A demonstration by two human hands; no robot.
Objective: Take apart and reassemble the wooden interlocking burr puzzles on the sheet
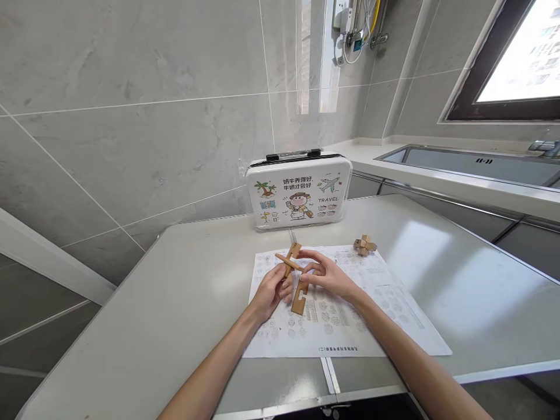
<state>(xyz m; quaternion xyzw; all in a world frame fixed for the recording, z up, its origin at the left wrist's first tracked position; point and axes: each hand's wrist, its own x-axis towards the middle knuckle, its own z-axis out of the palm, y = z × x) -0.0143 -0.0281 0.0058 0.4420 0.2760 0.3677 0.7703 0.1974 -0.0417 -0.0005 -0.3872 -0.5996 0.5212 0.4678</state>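
Note:
My left hand [270, 291] is closed on crossed, flat wooden puzzle pieces [289, 261], thumb on top. One of these pieces has a notch and slants up to the right; a thinner one crosses it. My right hand [329, 275] curls in from the right, with its fingers and thumb around the right end of the crossed pieces. Below its thumb is a notched wooden puzzle piece [299, 301], over the printed sheet; whether the thumb grips it or it lies on the paper I cannot tell. The printed instruction sheet [363, 332] lies beneath both hands.
An assembled wooden burr puzzle [364, 245] sits at the sheet's far right corner. Behind the sheet, a white cartoon-printed case [301, 201] stands upright on the grey table [184, 303] near the tiled wall. A sink [464, 166] is set into the counter at right.

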